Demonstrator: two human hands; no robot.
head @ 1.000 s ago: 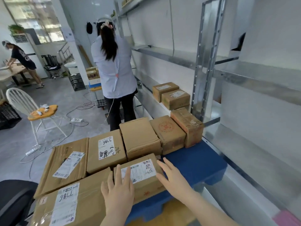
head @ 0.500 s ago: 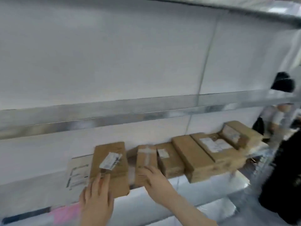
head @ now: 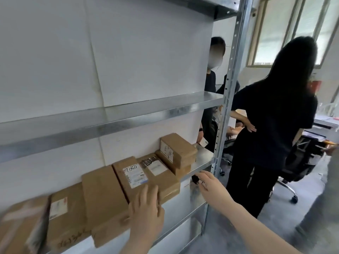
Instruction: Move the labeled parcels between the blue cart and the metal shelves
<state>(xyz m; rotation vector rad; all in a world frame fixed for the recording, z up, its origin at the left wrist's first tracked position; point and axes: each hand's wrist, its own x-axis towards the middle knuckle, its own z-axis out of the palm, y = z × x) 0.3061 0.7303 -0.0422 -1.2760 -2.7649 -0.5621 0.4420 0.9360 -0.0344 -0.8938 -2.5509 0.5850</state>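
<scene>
Head view onto metal shelves (head: 110, 116) against a white wall: three boards counted, one perforated upright (head: 231, 88) right of centre. On the lowest board (head: 203, 157), across the lower left and centre of the frame, seven brown cardboard parcels, as far as countable. Leftmost parcel (head: 20, 226) badly blurred, nothing legible. Second parcel (head: 67, 213) with one white label on top, print too small to read, and a line of dark handwriting on its near side, not decipherable. Third parcel (head: 102, 195) long and plain, no label showing. Fourth parcel (head: 132, 173) with one white label bearing three handwritten characters, something like "020", above small print and a blue strip, unreadable. Fifth parcel (head: 159, 173) with a black-patterned strip and one blurred white label. At the right end, a stack of two: upper box (head: 179, 147) with a printed label on its side, resting on lower box (head: 181, 171). Left hand (head: 146, 213) at lower centre, fingers straight and close together, fingertips over the near end of the fourth parcel, gripping nothing; contact not certain. Right hand (head: 207, 182) just right of the row, near the board's front edge, fingers loosely extended, holding nothing. Right of the upright, two people in dark clothes (head: 271, 125), one white phone (head: 203, 143), one office chair (head: 297, 167).
</scene>
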